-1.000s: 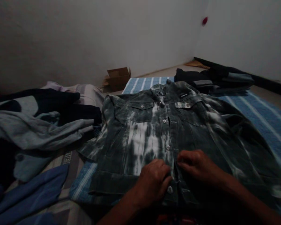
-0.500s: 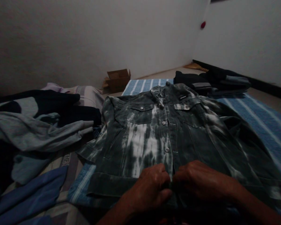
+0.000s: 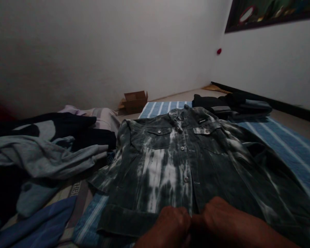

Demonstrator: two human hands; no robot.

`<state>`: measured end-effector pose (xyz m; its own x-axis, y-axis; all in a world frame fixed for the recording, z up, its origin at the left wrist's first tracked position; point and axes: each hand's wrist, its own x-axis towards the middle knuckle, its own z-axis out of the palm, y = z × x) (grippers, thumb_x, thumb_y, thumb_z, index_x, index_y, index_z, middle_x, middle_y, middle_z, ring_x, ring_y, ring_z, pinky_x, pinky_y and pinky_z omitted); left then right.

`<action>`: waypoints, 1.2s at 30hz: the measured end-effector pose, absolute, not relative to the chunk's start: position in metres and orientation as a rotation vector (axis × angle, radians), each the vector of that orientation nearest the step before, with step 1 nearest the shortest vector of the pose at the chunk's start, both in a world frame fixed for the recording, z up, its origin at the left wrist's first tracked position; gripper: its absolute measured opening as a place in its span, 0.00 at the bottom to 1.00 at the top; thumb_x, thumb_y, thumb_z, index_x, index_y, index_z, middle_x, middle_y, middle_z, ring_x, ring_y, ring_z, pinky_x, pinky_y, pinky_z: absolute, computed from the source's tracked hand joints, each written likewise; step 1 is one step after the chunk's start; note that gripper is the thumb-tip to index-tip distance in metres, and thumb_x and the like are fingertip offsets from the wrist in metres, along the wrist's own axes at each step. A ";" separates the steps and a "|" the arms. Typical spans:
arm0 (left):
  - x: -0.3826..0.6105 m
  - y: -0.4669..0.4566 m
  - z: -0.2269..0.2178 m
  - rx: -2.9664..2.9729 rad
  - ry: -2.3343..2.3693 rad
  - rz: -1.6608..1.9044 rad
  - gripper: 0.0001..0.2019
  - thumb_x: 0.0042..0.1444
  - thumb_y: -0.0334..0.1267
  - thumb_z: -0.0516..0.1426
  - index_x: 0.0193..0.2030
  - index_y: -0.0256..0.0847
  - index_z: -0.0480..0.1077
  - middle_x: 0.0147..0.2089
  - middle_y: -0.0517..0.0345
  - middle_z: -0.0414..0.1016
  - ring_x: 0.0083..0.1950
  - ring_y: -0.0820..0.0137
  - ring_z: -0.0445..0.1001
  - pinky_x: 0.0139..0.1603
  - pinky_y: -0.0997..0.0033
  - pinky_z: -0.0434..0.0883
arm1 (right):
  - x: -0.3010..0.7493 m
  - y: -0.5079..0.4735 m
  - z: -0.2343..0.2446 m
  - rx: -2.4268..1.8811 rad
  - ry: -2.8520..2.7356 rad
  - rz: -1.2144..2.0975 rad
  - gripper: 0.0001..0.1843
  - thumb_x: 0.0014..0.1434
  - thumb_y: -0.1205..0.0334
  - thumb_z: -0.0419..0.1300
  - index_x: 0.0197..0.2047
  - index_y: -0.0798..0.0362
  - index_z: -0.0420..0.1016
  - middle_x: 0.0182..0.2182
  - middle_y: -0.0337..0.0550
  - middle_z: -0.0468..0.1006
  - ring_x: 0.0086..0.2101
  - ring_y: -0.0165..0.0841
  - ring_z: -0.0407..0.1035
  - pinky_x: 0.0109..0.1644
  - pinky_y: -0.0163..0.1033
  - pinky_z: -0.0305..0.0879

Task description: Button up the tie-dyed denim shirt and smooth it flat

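A dark bleach-washed denim jacket [image 3: 186, 162] lies flat, front up, on a blue striped blanket [image 3: 286, 137]. Its collar points away from me and its buttons run down the middle. My left hand [image 3: 170, 225] and my right hand [image 3: 222, 220] meet at the bottom of the button placket, near the hem. Both have their fingers curled and pressed onto the jacket's front edges, knuckles touching. The fingertips are hidden under the hands at the lower edge of the view.
A heap of loose clothes [image 3: 46, 155] in grey, black and blue lies to the left. Folded dark garments [image 3: 232, 105] sit at the far end of the blanket. A small cardboard box [image 3: 134, 101] stands on the floor by the white wall.
My hands have slid down the placket toward the hem and come together. The view has tilted upward, showing more wall and a framed picture at the top right.
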<state>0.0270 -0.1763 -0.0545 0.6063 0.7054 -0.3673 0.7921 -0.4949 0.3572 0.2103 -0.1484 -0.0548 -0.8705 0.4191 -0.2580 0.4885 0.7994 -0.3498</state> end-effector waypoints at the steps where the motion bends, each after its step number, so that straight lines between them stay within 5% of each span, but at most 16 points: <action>1: 0.026 -0.177 -0.056 2.336 1.189 -0.210 0.04 0.50 0.31 0.56 0.33 0.39 0.71 0.33 0.54 0.76 0.32 0.66 0.73 0.31 0.73 0.67 | 0.209 -0.149 -0.054 0.687 2.805 -0.541 0.09 0.53 0.74 0.55 0.34 0.52 0.73 0.23 0.36 0.75 0.17 0.29 0.65 0.21 0.35 0.45; 5: 0.022 -0.174 -0.059 2.202 1.180 -0.118 0.04 0.47 0.29 0.55 0.27 0.39 0.69 0.29 0.57 0.74 0.30 0.70 0.71 0.29 0.76 0.63 | 0.205 -0.147 -0.044 0.635 2.677 -0.419 0.09 0.57 0.71 0.56 0.38 0.52 0.74 0.27 0.37 0.78 0.19 0.31 0.67 0.20 0.38 0.40; 12: 0.021 -0.167 -0.054 1.759 1.224 -0.069 0.06 0.42 0.27 0.53 0.19 0.38 0.59 0.17 0.67 0.54 0.21 0.78 0.57 0.22 0.77 0.49 | 0.202 -0.149 -0.037 0.541 2.571 -0.378 0.11 0.57 0.73 0.55 0.41 0.53 0.75 0.30 0.39 0.79 0.23 0.34 0.71 0.20 0.39 0.40; 16: 0.021 -0.169 -0.054 1.608 1.257 0.052 0.03 0.42 0.30 0.53 0.21 0.37 0.62 0.19 0.67 0.56 0.23 0.77 0.57 0.21 0.77 0.49 | 0.209 -0.146 -0.035 0.599 2.633 -0.481 0.08 0.54 0.73 0.56 0.35 0.53 0.74 0.25 0.36 0.76 0.19 0.28 0.63 0.20 0.36 0.40; 21: 0.022 -0.169 -0.060 1.398 1.267 0.143 0.03 0.42 0.34 0.54 0.23 0.37 0.64 0.20 0.66 0.59 0.24 0.77 0.58 0.21 0.78 0.50 | 0.223 -0.140 -0.038 0.773 2.741 -0.984 0.07 0.50 0.74 0.54 0.30 0.53 0.68 0.18 0.30 0.60 0.17 0.22 0.49 0.22 0.31 0.40; 30: 0.032 -0.169 -0.065 1.187 1.243 0.194 0.05 0.43 0.37 0.54 0.23 0.38 0.65 0.17 0.64 0.62 0.20 0.75 0.62 0.18 0.79 0.54 | 0.231 -0.139 -0.051 0.887 2.558 -1.495 0.08 0.50 0.75 0.51 0.31 0.55 0.68 0.20 0.31 0.62 0.21 0.21 0.56 0.23 0.27 0.44; 36: 0.033 -0.169 -0.064 1.051 1.216 0.281 0.06 0.41 0.39 0.55 0.23 0.38 0.66 0.14 0.65 0.63 0.16 0.75 0.63 0.16 0.79 0.55 | 0.229 -0.145 -0.047 1.015 2.582 -1.516 0.09 0.48 0.77 0.51 0.30 0.56 0.68 0.20 0.31 0.62 0.21 0.21 0.55 0.23 0.27 0.44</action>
